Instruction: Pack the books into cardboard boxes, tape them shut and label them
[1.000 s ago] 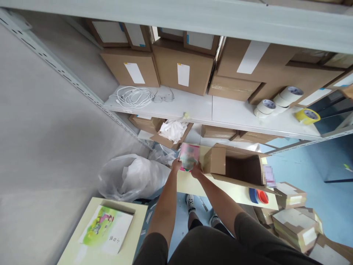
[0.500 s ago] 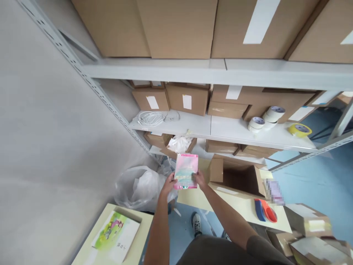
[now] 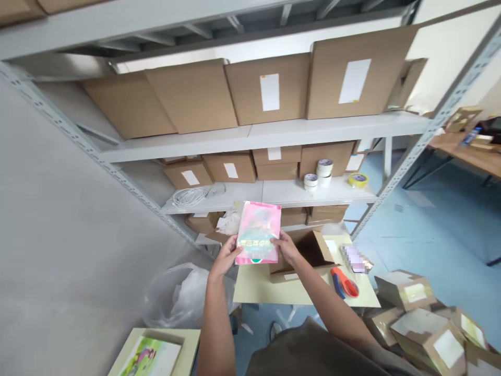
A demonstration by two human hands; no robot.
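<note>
A pink book with a pale green band across its cover is held up above the cream table, glossy as if wrapped in clear plastic. My left hand grips its lower left edge, thumb on the cover. On the opposite edge, my right hand pinches it the same way. Behind my right forearm stands an open cardboard box on the table. To its right lies an orange and blue tape dispenser, beside a blurred-out purple item.
Metal shelving ahead carries cardboard boxes, white tape rolls, yellow tape and a coiled white cable. A plastic bag is at left, above a side table with a picture book. Taped cartons are piled at lower right.
The view has tilted up and turned right, showing more upper shelf. The book has come up closer to the camera, still between both hands.
</note>
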